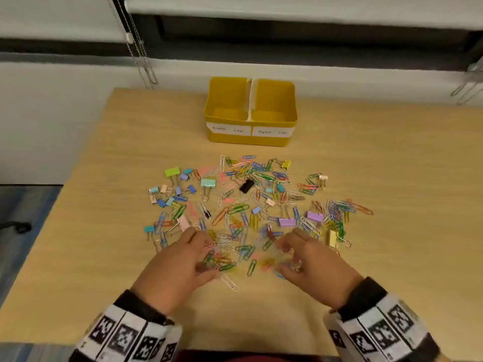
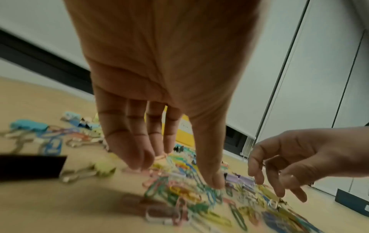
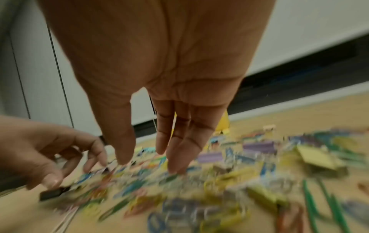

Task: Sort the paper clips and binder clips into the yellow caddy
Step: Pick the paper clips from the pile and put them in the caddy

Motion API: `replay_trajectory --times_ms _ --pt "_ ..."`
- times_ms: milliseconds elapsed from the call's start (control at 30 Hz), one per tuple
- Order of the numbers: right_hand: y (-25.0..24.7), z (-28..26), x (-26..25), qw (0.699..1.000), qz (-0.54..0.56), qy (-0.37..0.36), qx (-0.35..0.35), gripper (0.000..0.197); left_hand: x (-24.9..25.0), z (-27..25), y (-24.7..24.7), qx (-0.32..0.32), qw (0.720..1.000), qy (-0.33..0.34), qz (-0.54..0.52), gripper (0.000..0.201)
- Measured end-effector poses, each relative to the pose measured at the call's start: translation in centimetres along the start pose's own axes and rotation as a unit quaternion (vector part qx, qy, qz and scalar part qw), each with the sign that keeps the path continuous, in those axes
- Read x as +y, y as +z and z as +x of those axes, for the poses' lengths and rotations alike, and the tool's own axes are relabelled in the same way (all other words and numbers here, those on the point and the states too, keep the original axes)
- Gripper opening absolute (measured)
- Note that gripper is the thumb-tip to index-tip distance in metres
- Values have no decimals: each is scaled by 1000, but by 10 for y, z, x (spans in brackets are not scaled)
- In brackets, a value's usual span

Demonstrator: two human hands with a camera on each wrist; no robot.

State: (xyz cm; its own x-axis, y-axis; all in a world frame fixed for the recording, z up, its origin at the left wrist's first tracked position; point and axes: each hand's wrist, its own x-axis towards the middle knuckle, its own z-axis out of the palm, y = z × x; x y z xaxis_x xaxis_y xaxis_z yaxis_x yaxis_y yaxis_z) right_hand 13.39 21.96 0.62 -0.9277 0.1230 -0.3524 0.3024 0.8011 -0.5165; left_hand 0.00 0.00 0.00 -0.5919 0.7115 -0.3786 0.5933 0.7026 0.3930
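Paper clips (image 1: 236,210) and binder clips (image 1: 287,222) lay mixed in one loose scatter on the wooden table (image 1: 104,231), between the person and the yellow caddy (image 1: 250,138). The caddy stood at the far side, well apart from the scatter, with two compartments showing nothing inside and a white label on each; the lettering was too blurred to read with certainty.

Both hands hovered over the near edge of the scatter. The left hand (image 1: 180,259) had its fingers extended and relaxed, tips at a cluster of paper clips, with nothing clamped. The right hand (image 1: 311,259) had loosely spread fingers; the wrist view showed them straight above the clips, gripping nothing.

Judged from this layout, sorting had not begun and the step in hand was gathering the first clips. The next move would call for pinching clips of one kind only, separating tangled neighbours, and matching them to the correct labelled compartment.
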Motion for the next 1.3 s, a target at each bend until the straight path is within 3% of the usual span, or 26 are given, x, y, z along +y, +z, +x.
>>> replay_trajectory --times_ms 167,233,333,400,567,667,733,867,967,1067,1300 --pt "21 23 -8 998 -55 1 -23 72 -10 16 18 -8 1000 1 -29 95" --pt "25 36 -12 997 -77 7 -21 92 -13 23 22 0 999 14 -38 100" --pt "32 51 -19 990 -141 8 -29 112 -14 30 22 1 999 33 -44 92" --pt "35 57 -22 987 -153 -3 -40 106 -14 34 22 1 998 50 -45 81" --pt "40 54 -23 994 -89 -40 -49 48 -13 43 22 25 996 68 -60 52" --pt "42 54 -24 994 -89 -53 -25 29 -11 47 20 32 996 75 -42 38" --pt "44 58 -25 991 -116 -68 22 26 -10 50 18 39 996 81 -31 30" --pt "52 68 -19 981 -153 -58 100 47 -4 56 14 27 997 75 14 27" --pt "50 72 -14 984 -123 -52 118 38 0 60 11 18 997 61 49 28" --pt "38 73 -3 991 -40 -25 126 16 0 64 9 13 997 60 44 27" --pt "-22 59 -3 949 211 43 229 8 0 68 -4 61 993 63 -81 25"
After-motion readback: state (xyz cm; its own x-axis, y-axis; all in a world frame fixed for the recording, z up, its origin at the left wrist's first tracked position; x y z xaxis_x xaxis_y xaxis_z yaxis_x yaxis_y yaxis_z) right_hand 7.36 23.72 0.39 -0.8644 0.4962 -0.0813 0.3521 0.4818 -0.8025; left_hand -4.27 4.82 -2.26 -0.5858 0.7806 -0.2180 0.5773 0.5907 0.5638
